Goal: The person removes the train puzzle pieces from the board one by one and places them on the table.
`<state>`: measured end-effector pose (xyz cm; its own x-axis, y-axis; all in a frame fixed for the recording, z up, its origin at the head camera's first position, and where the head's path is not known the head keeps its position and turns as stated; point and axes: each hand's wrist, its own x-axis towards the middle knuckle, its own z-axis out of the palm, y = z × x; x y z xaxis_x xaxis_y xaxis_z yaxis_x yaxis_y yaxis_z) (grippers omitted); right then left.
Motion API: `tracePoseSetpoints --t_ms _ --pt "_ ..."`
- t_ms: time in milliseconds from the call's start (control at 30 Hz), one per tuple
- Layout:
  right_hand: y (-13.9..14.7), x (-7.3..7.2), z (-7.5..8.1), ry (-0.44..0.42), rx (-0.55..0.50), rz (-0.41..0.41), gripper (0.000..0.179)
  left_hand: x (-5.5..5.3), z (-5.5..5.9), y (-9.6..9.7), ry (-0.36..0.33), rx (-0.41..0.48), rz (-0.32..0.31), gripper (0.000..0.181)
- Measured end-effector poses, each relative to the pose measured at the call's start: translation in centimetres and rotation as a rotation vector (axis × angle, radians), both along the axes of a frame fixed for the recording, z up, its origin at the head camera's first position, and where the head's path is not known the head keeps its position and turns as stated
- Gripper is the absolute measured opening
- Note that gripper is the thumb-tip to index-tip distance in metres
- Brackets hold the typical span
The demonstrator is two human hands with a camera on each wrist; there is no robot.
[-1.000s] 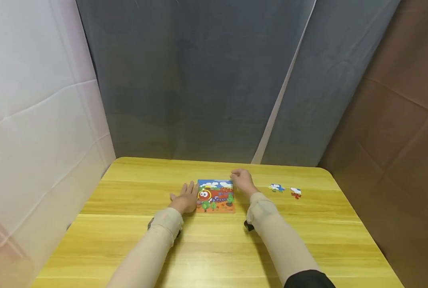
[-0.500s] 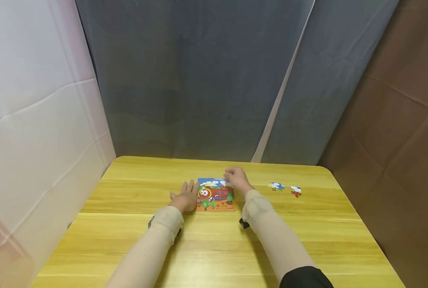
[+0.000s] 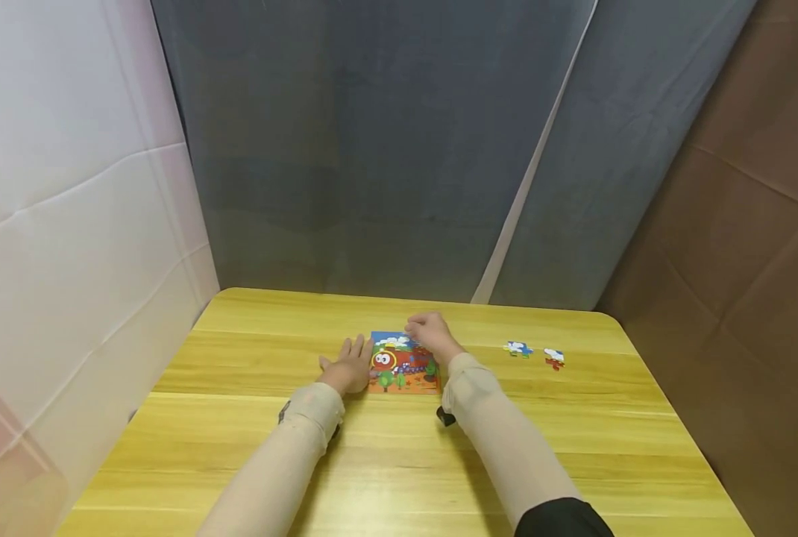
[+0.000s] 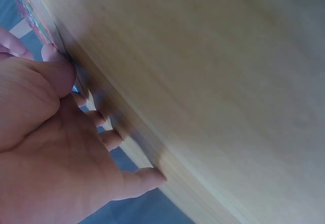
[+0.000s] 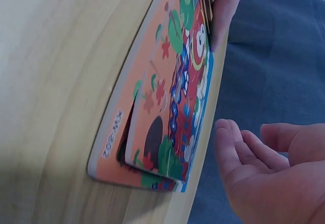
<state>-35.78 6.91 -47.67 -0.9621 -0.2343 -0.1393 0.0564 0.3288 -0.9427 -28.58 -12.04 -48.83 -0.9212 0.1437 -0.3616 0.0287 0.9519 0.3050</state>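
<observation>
A train jigsaw puzzle (image 3: 402, 371) in a tray lies mid-table. In the right wrist view, its picture layer (image 5: 167, 112) sits raised and skewed over the orange tray border (image 5: 109, 142), leaving a gap at the near corner. My left hand (image 3: 350, 368) rests beside the puzzle's left edge with fingers spread; in the left wrist view its thumb and fingertips touch the table. Over the puzzle's upper right, my right hand (image 3: 434, 335) hovers with bent fingers. Nothing shows between its fingers and thumb in the right wrist view. It covers the upper right of the picture in the head view.
Two loose clusters of joined puzzle pieces lie to the right: a blue and white one (image 3: 518, 348) and a white and red one (image 3: 554, 359). A grey curtain (image 3: 372, 186) stands behind the wooden table (image 3: 385, 470), with a white cloth left and a brown one right.
My right hand has moved left along the puzzle's top edge, from its upper right corner to over the picture. The left hand stays in place beside the puzzle.
</observation>
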Motion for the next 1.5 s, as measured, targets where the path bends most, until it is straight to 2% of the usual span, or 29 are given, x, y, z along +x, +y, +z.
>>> tracePoseSetpoints --t_ms 200,567,833,1000,1167,1500 --pt "-0.3 0.1 -0.2 -0.042 0.001 0.054 0.043 0.0 0.2 0.1 0.004 0.008 0.002 0.07" --pt "-0.9 0.4 -0.6 -0.069 0.074 0.04 0.036 0.3 0.0 0.2 0.007 -0.002 -0.004 0.066" --pt "-1.2 0.3 -0.5 -0.099 0.077 0.066 0.03 0.1 -0.1 0.3 -0.001 -0.013 -0.003 0.066" --pt "-1.5 0.4 -0.4 -0.115 0.03 0.089 0.037 0.1 -0.1 0.4 -0.006 -0.017 0.007 0.068" --pt "-1.7 0.6 -0.3 -0.127 0.002 0.071 0.039 0.1 -0.1 0.5 -0.012 -0.022 0.007 0.067" --pt "-1.9 0.7 0.0 -0.147 0.024 0.042 0.043 0.1 0.2 0.7 -0.006 -0.009 0.01 0.068"
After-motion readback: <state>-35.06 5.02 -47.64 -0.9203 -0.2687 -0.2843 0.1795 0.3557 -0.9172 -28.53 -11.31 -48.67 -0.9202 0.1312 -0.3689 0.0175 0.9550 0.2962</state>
